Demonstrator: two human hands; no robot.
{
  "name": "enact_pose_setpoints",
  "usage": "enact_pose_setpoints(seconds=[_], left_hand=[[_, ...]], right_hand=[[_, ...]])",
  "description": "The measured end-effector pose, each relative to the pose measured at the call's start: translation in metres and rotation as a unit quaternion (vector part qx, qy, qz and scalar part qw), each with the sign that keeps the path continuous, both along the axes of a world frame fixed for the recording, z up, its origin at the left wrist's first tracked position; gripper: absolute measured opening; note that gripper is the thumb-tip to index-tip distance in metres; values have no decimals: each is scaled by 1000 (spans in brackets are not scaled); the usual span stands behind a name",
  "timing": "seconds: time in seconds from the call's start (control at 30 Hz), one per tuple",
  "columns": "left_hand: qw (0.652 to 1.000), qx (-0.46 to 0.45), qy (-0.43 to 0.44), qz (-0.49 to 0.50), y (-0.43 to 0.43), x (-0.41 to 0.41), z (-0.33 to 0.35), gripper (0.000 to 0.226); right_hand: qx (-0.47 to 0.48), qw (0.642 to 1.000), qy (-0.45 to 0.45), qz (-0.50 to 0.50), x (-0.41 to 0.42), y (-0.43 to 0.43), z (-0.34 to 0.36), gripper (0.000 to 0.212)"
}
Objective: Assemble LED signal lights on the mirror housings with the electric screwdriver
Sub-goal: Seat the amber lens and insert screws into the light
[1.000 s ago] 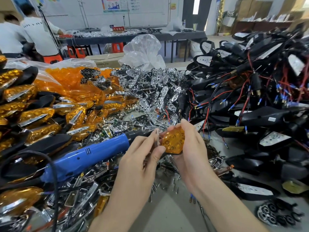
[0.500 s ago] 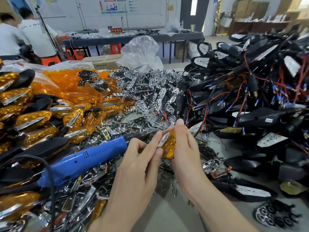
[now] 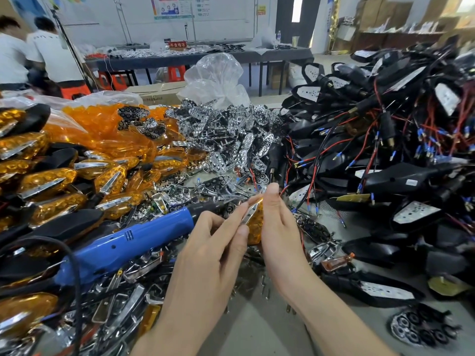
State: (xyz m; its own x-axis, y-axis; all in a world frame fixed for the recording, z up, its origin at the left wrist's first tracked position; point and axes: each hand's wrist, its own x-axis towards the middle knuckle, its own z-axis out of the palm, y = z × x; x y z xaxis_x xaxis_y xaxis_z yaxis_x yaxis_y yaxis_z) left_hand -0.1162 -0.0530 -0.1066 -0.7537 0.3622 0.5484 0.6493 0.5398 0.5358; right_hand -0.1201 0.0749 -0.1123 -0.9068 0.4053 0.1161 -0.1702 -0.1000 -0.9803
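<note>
An amber LED lens [image 3: 257, 223] stands on edge between my two hands at the centre. My right hand [image 3: 279, 227] grips it from the right, fingers curled around its back. My left hand [image 3: 216, 242] pinches a thin chrome trim strip [image 3: 248, 215] against the lens's left face with thumb and forefinger. The blue electric screwdriver [image 3: 123, 242] lies on the pile left of my hands, untouched, its black cord looping at lower left. Black mirror housings [image 3: 401, 176] with red and black wires are heaped on the right.
Finished amber lights with chrome trim [image 3: 48, 179] are stacked at the left. Loose amber lenses [image 3: 102, 134] and chrome reflectors [image 3: 231, 140] pile up behind. Chrome strips [image 3: 123, 299] litter the bench in front. Two people in white shirts [image 3: 33, 55] work at the far left.
The lens has turned from facing me to standing edge-on, and the chrome strip in my left hand has come up against it. Both hands have shifted slightly upward.
</note>
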Motion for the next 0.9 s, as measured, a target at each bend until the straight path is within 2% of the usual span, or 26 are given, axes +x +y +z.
enact_pose_setpoints(seconds=[0.33, 0.6, 0.73, 0.9], left_hand=[[999, -20, 6, 25, 0, 0, 6, 44], [999, -41, -21, 13, -3, -4, 5, 44], [998, -58, -22, -1, -2, -5, 4, 48], [997, -72, -22, 11, -3, -5, 3, 50]], right_hand=[[47, 999, -7, -1, -1, 2, -3, 59], [32, 999, -25, 7, -4, 2, -5, 64], [15, 1000, -20, 15, -4, 0, -6, 53], [2, 999, -21, 29, -3, 1, -3, 55]])
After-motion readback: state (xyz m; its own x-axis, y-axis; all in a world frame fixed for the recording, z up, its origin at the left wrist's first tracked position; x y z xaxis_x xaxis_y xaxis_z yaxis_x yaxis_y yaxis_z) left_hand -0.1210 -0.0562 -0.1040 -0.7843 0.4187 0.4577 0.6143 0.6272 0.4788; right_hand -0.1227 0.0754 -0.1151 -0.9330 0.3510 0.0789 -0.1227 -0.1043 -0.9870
